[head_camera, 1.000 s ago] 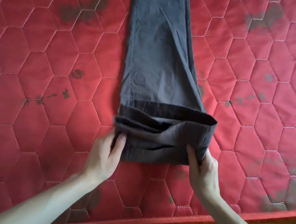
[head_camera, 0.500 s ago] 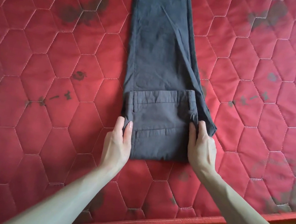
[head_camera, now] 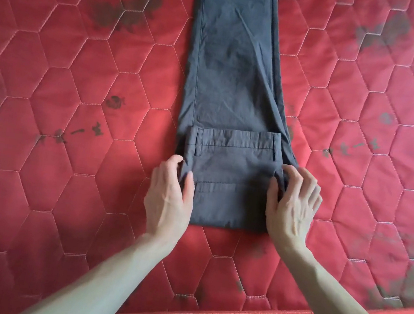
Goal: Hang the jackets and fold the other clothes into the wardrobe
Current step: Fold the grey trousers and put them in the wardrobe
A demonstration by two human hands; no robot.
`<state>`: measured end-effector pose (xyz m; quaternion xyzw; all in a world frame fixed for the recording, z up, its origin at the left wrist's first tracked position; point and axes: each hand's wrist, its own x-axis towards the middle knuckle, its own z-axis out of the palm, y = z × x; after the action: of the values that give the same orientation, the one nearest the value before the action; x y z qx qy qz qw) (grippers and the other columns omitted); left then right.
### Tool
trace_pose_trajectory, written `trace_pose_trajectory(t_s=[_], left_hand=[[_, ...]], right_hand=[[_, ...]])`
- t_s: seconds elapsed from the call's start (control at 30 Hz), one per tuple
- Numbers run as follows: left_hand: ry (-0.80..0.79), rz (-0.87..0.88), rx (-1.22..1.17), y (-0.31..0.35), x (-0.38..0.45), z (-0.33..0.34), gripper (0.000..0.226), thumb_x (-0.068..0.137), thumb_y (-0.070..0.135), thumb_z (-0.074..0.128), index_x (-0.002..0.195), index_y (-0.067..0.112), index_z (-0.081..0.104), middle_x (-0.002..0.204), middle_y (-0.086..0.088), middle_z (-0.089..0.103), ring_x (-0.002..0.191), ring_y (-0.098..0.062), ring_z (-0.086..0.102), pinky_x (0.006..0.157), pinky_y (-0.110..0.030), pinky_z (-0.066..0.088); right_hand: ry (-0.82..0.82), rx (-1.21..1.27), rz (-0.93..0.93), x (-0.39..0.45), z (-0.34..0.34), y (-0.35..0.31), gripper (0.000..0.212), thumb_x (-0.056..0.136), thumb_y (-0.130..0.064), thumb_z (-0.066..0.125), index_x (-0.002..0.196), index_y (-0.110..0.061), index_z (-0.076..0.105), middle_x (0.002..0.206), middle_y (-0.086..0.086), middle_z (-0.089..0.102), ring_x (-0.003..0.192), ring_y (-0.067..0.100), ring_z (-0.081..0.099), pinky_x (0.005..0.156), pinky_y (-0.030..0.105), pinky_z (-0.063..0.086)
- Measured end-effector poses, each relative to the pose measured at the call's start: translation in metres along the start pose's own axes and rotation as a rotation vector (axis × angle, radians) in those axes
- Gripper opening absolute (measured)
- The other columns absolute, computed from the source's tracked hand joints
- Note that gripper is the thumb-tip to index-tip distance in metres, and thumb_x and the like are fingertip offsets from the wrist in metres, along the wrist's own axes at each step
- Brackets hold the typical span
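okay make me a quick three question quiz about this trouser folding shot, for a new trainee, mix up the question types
1. True or false: the grey trousers lie on a blue mattress.
2. Multiple choice: which part of the trousers is folded over on top, nearest the person? A) the leg hems B) the waistband end with belt loops C) a sleeve
3. Short answer: where is each hand on the folded part?

Key
1. False: the quilted mattress is red.
2. B.
3. The left hand grips the left edge of the fold, and the right hand grips the right edge, fingers curled into the cloth.
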<state>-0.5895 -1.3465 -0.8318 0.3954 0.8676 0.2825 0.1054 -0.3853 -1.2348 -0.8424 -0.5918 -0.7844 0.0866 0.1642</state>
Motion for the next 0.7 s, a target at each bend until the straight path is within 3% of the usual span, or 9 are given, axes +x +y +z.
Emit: trace_pose_trajectory(t_s=[0.1,0.17,0.23,0.37,0.57,0.7], left_hand=[[-0.048,0.486,0.097,-0.002,-0.001,0.004,0.043,0.103,0.022,0.058,0.142,0.006,0.052,0.139,-0.015,0.051,0.132,-0.035,0.049,0.112,-0.047,0.04],[-0.21,0.647,0.187,0.001,0.002,0.01,0.052,0.104,0.028,0.053,0.15,0.004,0.048,0.155,-0.017,0.044,0.149,-0.035,0.037,0.123,-0.051,0.03],[-0.317,0.657,0.28,0.0,0.006,0.016,0.064,0.104,0.036,0.05,0.159,0.006,0.037,0.167,-0.016,0.029,0.158,-0.033,0.021,0.127,-0.052,0.022],[-0.375,0.599,0.293,-0.016,0.023,0.021,0.076,0.101,0.05,0.049,0.165,0.016,0.024,0.173,-0.013,0.012,0.161,-0.032,0.007,0.128,-0.053,0.018],[-0.412,0.701,0.302,-0.032,0.045,0.021,0.078,0.101,0.056,0.045,0.166,0.022,0.02,0.175,-0.007,0.007,0.161,-0.032,0.004,0.129,-0.053,0.015],[-0.475,0.826,0.347,-0.047,0.068,0.004,0.073,0.105,0.051,0.038,0.167,0.018,0.015,0.175,-0.006,0.006,0.161,-0.027,0.005,0.128,-0.052,0.02]], right_hand=[[-0.122,0.03,-0.383,0.003,0.0,-0.001,0.052,0.105,-0.028,0.056,0.154,-0.01,0.047,0.16,0.013,0.041,0.15,0.031,0.039,0.12,0.042,0.032],[-0.23,0.004,-0.539,0.006,0.002,-0.004,0.06,0.107,-0.037,0.051,0.159,-0.011,0.04,0.169,0.012,0.031,0.159,0.027,0.025,0.128,0.043,0.023],[-0.293,-0.035,-0.586,0.007,0.007,-0.007,0.064,0.108,-0.045,0.046,0.162,-0.013,0.035,0.172,0.008,0.024,0.161,0.023,0.017,0.13,0.044,0.018],[-0.321,-0.048,-0.475,0.011,0.014,0.002,0.067,0.109,-0.05,0.042,0.165,-0.015,0.027,0.173,0.003,0.02,0.161,0.02,0.013,0.13,0.047,0.019],[-0.333,0.003,-0.484,0.017,0.018,0.011,0.066,0.109,-0.046,0.041,0.166,-0.017,0.024,0.174,-0.001,0.017,0.161,0.018,0.013,0.13,0.047,0.015],[-0.413,-0.047,-0.645,0.033,0.007,0.031,0.064,0.108,-0.048,0.036,0.166,-0.022,0.024,0.174,-0.003,0.017,0.161,0.019,0.013,0.128,0.05,0.019]])
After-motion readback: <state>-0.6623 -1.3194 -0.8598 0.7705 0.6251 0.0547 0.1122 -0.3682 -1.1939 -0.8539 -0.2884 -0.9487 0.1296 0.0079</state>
